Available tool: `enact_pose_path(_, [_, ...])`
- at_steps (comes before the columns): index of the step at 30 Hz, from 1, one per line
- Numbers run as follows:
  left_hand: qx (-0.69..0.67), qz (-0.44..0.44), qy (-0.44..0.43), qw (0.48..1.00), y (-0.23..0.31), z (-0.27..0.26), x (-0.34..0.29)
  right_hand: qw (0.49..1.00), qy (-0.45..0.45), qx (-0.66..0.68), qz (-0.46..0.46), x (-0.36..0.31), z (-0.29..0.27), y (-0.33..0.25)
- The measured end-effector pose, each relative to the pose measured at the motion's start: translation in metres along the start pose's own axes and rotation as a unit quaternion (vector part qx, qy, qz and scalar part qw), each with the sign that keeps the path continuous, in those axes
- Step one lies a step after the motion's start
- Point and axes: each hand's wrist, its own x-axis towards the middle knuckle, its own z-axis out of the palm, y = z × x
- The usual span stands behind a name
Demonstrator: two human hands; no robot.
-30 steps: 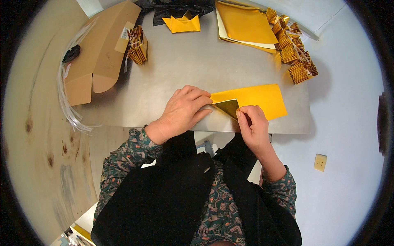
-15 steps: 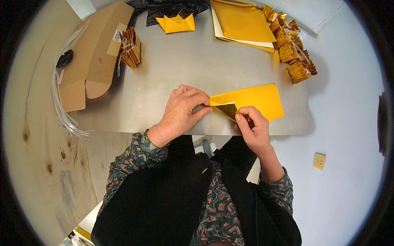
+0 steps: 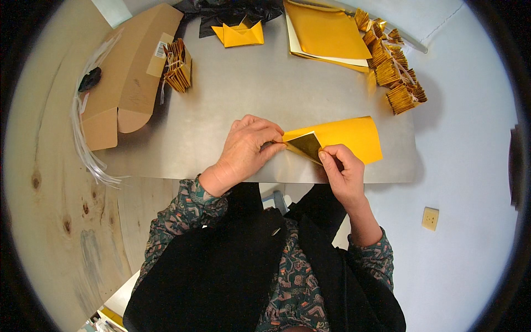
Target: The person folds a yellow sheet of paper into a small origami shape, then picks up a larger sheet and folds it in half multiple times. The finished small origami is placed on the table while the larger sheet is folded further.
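Note:
A sheet of gold foil paper (image 3: 351, 135) lies near the front edge of the metal table, between my hands. My left hand (image 3: 250, 146) pinches its left end between thumb and fingers. With thumb and forefinger, my right hand (image 3: 344, 169) grips the near edge, where a triangular flap is folded up. The flap shows a dark, shiny face, and the sheet's right part curves upward a little. A folded gold paper piece (image 3: 242, 35) with pointed ends stands at the back of the table.
An open cardboard box (image 3: 124, 77) stands at the left, with white plastic ties (image 3: 80, 130) hanging along it. Beside it sits a tied bundle of folded gold paper (image 3: 178, 66). A stack of gold sheets (image 3: 329, 30) and several tied bundles (image 3: 401, 97) occupy the back right. Black plastic (image 3: 221, 11) lies behind.
The folded flap stands slightly higher and the sheet's right part has bowed more. Both hands keep their grip, nearly in the same place.

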Motion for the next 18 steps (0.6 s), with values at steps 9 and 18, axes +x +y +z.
enact_pose_path(9, [0.01,-0.014,-0.012,1.0,0.0026,-0.0009,0.0006,0.995,0.011,-0.104,0.001,0.0061,0.0042,-0.0036])
enact_pose_path(18, [0.044,-0.029,0.044,0.998,0.0063,0.0082,0.0017,0.979,0.022,-0.2,0.012,0.0075,0.0061,-0.003])
